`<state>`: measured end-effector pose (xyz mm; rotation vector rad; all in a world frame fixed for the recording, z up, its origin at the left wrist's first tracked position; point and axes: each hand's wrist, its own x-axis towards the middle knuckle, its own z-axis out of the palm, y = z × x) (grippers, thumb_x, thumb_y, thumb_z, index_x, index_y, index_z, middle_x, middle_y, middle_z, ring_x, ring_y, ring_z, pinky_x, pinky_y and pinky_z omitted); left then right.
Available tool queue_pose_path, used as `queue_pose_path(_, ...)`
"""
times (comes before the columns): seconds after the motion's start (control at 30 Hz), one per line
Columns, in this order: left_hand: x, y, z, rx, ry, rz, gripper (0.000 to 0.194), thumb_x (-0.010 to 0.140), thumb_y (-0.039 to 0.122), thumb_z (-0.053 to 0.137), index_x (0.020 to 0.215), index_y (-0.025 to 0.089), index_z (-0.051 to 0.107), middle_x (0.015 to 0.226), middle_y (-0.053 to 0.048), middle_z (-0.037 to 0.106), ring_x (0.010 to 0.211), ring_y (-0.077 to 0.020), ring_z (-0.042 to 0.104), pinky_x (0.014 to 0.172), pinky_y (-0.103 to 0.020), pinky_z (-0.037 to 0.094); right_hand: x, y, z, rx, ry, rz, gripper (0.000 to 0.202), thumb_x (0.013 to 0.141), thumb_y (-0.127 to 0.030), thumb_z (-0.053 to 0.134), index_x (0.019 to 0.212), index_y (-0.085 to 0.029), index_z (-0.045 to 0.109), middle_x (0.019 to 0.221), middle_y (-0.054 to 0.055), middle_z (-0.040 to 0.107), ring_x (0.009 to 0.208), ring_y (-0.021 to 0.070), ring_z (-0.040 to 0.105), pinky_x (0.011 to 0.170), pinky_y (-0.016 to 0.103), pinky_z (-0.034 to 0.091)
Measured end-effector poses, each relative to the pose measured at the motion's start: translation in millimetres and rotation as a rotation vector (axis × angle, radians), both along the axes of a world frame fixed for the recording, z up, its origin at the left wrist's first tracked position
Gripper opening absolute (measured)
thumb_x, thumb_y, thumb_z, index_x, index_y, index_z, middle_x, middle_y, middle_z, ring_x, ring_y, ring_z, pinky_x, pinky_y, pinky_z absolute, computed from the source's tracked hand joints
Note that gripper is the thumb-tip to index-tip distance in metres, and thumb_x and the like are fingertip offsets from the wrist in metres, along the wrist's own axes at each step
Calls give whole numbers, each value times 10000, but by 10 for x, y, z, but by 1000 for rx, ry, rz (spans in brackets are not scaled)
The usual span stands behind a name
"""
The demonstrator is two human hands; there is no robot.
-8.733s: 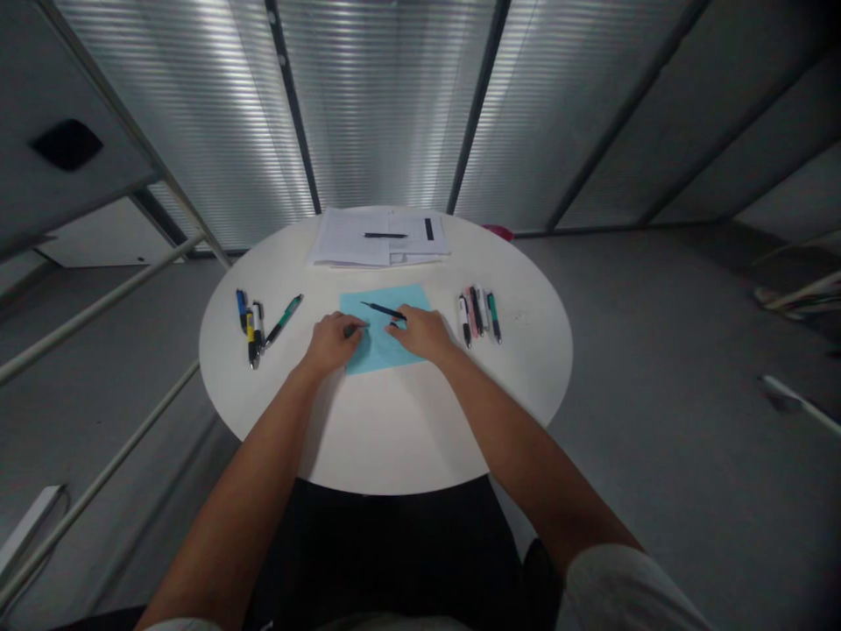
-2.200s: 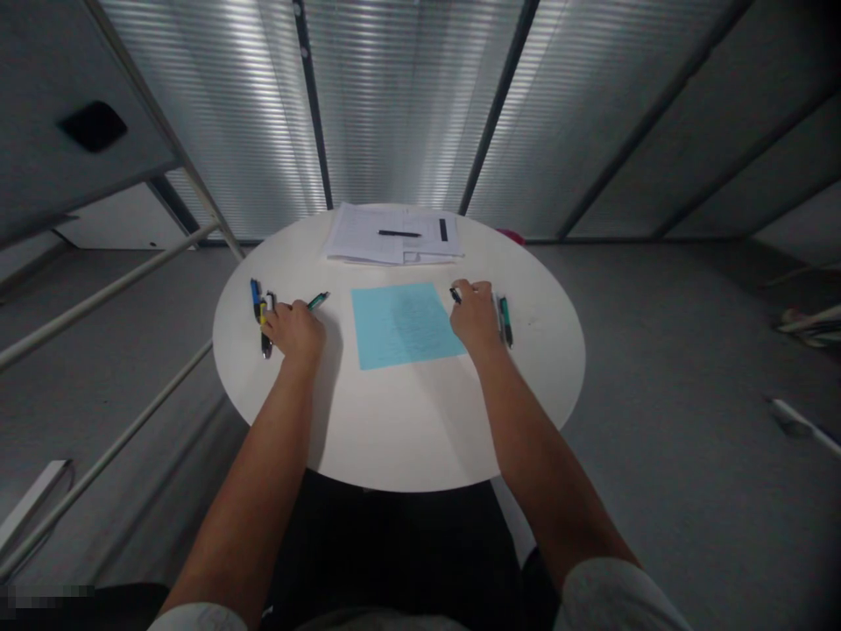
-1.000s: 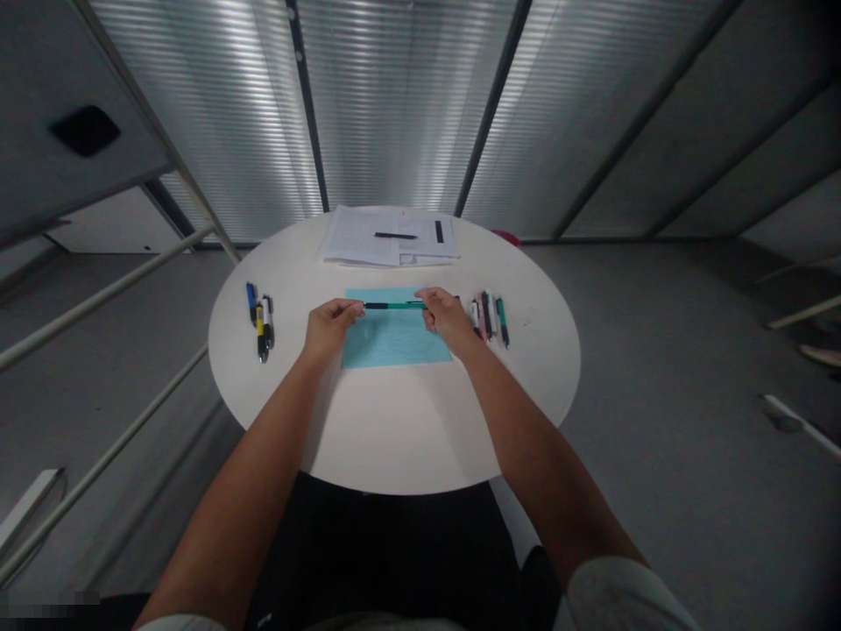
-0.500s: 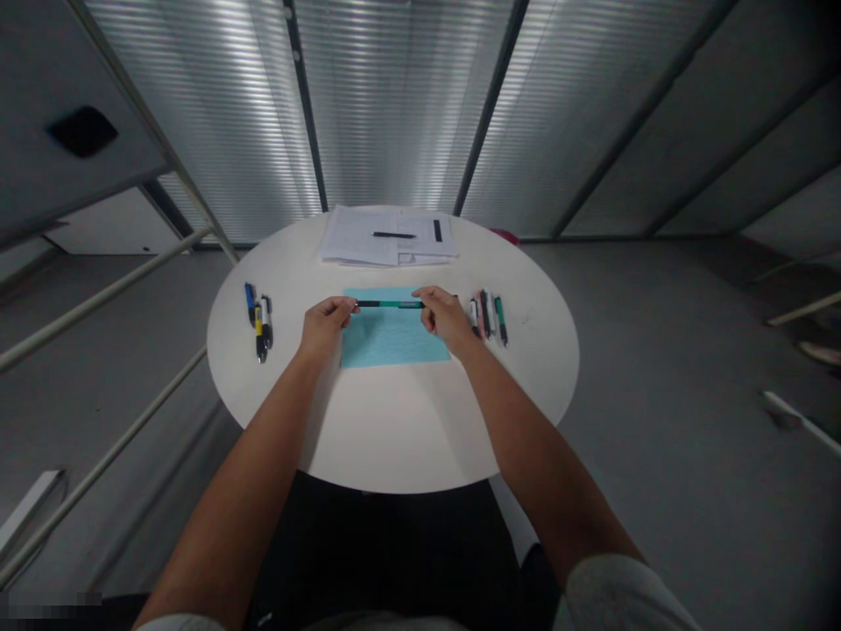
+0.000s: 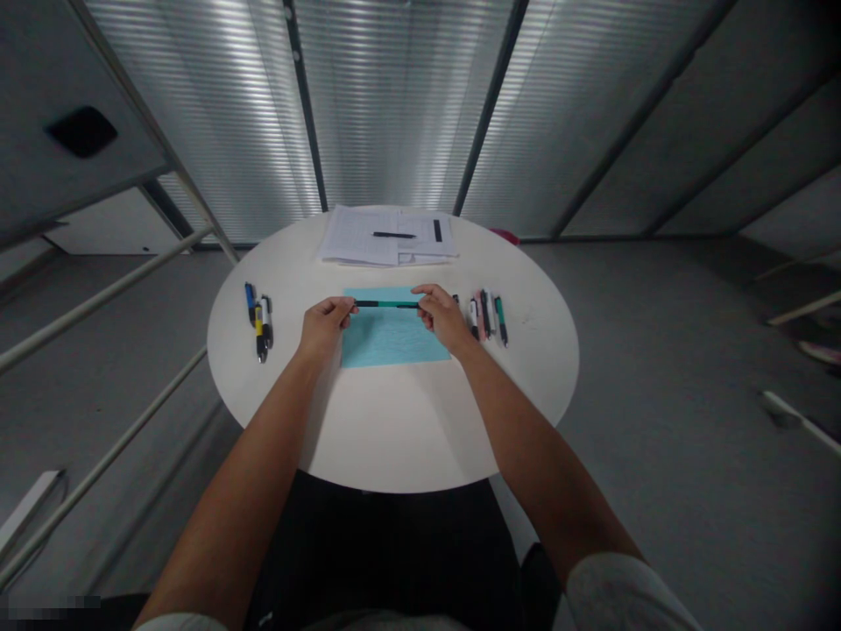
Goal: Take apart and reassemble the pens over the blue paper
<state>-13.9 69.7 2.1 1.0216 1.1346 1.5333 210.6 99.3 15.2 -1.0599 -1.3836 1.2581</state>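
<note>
White and round, the smooth tabletop [image 5: 400,421] stands on a grey floor [image 5: 657,377], before a wall of ribbed translucent panels [image 5: 387,105] split by dark upright bars. A pale metal rail [image 5: 109,283] runs along the left side of the room. Near the far edge lies a stack of white printed papers [image 5: 351,241] with a slim black pen [image 5: 394,235] across it; nearer the middle is a light-blue paper sheet [image 5: 394,346].

The green pen with a black grip [image 5: 398,304] is held level above this sheet — it spans the gap between the hands. The left hand [image 5: 327,322] pinches its black end between thumb and fingers, and the right hand [image 5: 441,315] grasps its green end, forefinger extended. Left of the sheet sit blue, yellow and white pens with black parts [image 5: 260,329]; beside the right hand is a row of mixed pens [image 5: 486,314], a green one outermost.
</note>
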Motion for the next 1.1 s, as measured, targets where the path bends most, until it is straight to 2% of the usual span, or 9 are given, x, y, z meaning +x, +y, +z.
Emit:
queue_pose_path(0.13,-2,0,-18,-7,26,20,235,684,381,744,726,154,693,671,-23,619,531,-80,432,511,-243,297,-3,-11,13,2,20,19,243,820,-381,577,986,-203,571,553,-78,462,425,63,340,415,196,230)
queue_pose_path(0.27,-19,10,-39,10,72,21,242,699,396,737,702,157,695,595,-9,575,518,-85,422,505,-246,290,-14,-21,-5,34,-20,4,339,838,-506,579,986,-202,574,491,-92,390,429,72,334,414,192,207)
queue_pose_path(0.37,-31,20,-50,14,65,14,245,690,397,747,716,157,704,623,-16,594,526,-84,427,509,-244,299,-20,-15,-33,65,-36,-7,399,838,-575,563,988,-206,581,455,-109,306,397,72,287,395,200,181)
queue_pose_path(0.47,-38,23,-56,12,64,11,251,685,398,755,729,155,710,671,-27,618,532,-79,433,507,-240,300,-19,-4,-48,88,-50,-43,446,832,-625,549,977,-206,591,435,-105,309,369,74,289,379,211,185)
queue_pose_path(0.57,-35,19,-52,24,41,2,223,680,372,759,728,160,710,687,-26,626,536,-77,438,513,-238,308,-11,-8,-28,90,-61,-61,430,848,-612,520,959,-205,598,411,-96,343,356,81,328,377,214,205)
queue_pose_path(0.73,-21,4,-22,13,15,2,201,678,349,755,704,158,699,660,-25,616,533,-79,442,521,-239,318,0,-46,45,57,-2,-28,234,824,-385,505,908,-186,596,393,-92,378,366,81,323,397,206,233)
queue_pose_path(0.83,-16,-1,-11,-2,6,-3,200,678,348,754,710,159,699,658,-26,613,532,-81,446,516,-240,321,-2,-55,56,53,-8,-28,206,794,-322,487,921,-190,580,377,-102,366,358,83,299,393,205,211)
queue_pose_path(0.93,-17,-2,-11,5,-3,-7,202,680,348,755,715,157,700,660,-26,612,533,-80,445,515,-239,323,-9,-44,32,63,-5,-17,231,806,-356,502,965,-200,564,370,-116,348,343,85,277,381,209,196)
queue_pose_path(1.1,-14,-8,0,19,-21,-15,196,677,337,759,730,158,702,694,-23,620,543,-74,441,522,-238,318,-15,-28,-10,98,-30,-24,390,848,-560,505,991,-203,572,394,-116,322,343,79,278,379,218,196)
